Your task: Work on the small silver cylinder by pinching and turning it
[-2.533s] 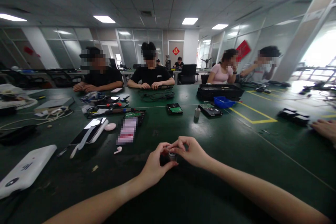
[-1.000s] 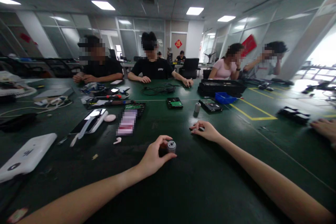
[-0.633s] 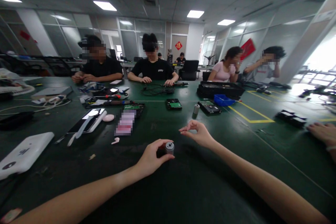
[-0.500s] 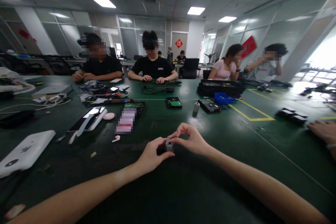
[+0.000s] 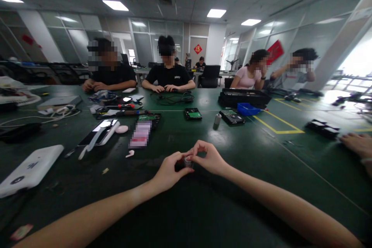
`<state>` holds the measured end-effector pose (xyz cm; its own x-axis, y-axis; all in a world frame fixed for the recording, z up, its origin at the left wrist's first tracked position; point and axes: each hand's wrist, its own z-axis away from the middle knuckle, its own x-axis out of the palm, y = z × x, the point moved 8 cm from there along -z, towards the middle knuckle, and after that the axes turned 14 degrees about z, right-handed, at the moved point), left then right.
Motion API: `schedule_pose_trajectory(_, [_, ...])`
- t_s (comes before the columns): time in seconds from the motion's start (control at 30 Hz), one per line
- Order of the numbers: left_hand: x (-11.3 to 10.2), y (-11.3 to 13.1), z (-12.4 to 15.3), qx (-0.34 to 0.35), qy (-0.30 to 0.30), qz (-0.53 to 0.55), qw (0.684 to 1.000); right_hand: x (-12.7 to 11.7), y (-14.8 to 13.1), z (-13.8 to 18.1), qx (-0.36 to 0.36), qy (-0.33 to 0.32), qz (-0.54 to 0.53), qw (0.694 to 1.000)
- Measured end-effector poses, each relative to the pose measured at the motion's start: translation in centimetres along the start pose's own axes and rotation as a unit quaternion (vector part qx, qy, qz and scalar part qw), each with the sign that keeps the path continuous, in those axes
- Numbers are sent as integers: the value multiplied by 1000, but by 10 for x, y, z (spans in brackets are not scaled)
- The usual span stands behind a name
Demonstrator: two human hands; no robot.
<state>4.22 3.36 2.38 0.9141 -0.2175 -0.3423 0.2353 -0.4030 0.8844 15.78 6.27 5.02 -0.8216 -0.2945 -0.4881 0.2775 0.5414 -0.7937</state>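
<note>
The right hand (image 5: 209, 159) was off to the side a moment ago. Now its fingertips are bunched on top of the small metal can (image 5: 188, 163), so the work seems to be at the can's top. I can't tell if they pinch anything tiny. The left hand (image 5: 167, 170) pinches the can upright, over the tabletop (image 5: 250, 143). Farther back are a blue bin (image 5: 247, 110) and a black box (image 5: 242, 100); what's inside either is too hard to see.
</note>
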Motion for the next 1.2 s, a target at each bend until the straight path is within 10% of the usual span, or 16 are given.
schedule_pose_trajectory(0.2, [0, 1, 0, 3, -1, 8, 1000, -24, 1, 0, 27, 85, 17, 996])
schedule_pose_trajectory(0.6, [0, 3, 0, 2, -3, -2, 1000, -15, -6, -4, -3, 45, -19, 999])
schedule_pose_trajectory(0.83, [0, 2, 0, -5, -13, 3, 1000, -91, 73, -13, 50, 96, 60, 992])
schedule_pose_trajectory(1.2, [0, 5, 0, -5, -21, -3, 1000, -95, 111, -4, 82, -4, 172, 982])
